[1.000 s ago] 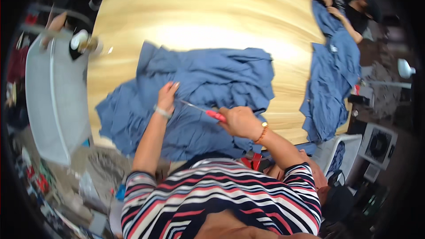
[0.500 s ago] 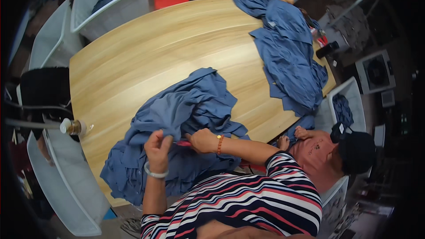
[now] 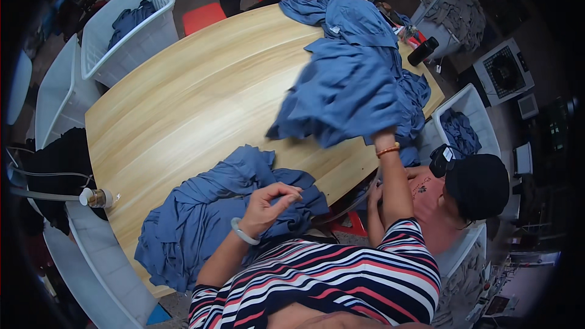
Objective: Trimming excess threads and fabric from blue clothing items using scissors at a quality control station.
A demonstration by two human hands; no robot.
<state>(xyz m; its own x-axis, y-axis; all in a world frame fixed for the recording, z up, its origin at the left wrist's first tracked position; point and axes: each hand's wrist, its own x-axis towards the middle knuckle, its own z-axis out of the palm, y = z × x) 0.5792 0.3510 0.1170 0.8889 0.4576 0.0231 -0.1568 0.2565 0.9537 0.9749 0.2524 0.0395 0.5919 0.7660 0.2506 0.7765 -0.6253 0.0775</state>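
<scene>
Setting-aside, it seems: blue woven-cloth garment (image 3: 344, 94), right of upper centre, veils my right grip (image 3: 383, 138); can't tell its clasp! My left grip (image 3: 272, 205), below centre, curls together; next calls for clean release.

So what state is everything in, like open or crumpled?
Near blue cloth pile: crumpled.
Left bare hand: fingers curled, over that pile.
Right bare hand: partly hidden, grip unclear.
Wide blue cloth over it: spread, creased.
White plastic bin, upper left: open-topped, blue cloth inside.
Nearer red plastic stool: vacant.
</scene>
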